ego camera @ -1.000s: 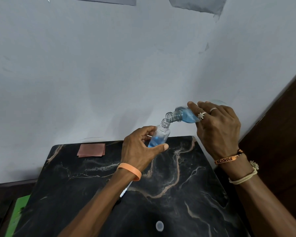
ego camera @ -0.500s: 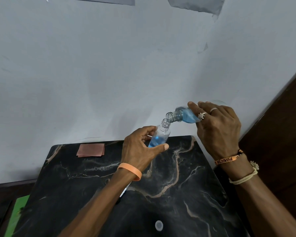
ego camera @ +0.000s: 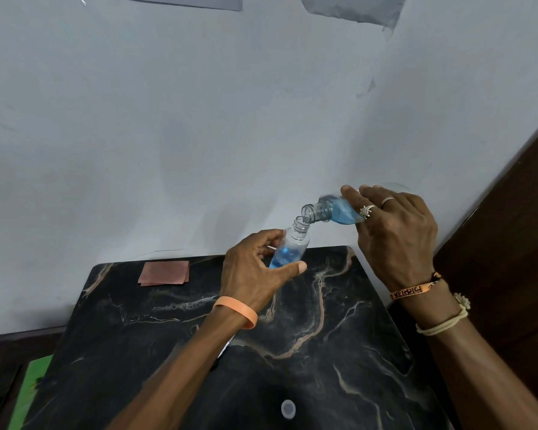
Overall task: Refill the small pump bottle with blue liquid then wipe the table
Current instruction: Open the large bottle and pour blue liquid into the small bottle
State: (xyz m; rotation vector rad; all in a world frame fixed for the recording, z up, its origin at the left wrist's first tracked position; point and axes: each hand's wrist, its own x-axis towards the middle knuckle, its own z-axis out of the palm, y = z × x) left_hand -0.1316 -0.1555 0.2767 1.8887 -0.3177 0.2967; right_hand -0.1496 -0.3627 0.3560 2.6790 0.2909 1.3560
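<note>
My left hand grips a small clear bottle above the far edge of the black marble table; it leans right, has no cap, and holds blue liquid in its lower part. My right hand holds a larger clear bottle of blue liquid tipped leftward, its open mouth touching the small bottle's neck. A folded pinkish-brown cloth lies flat at the table's far left.
A small white cap lies on the table near the front. A white object peeks out under my left forearm. A grey wall rises behind the table, dark wood stands at right, and a green item sits at lower left.
Both hands and bottles stay almost still. The blue liquid in the small bottle sits slightly higher than before.
</note>
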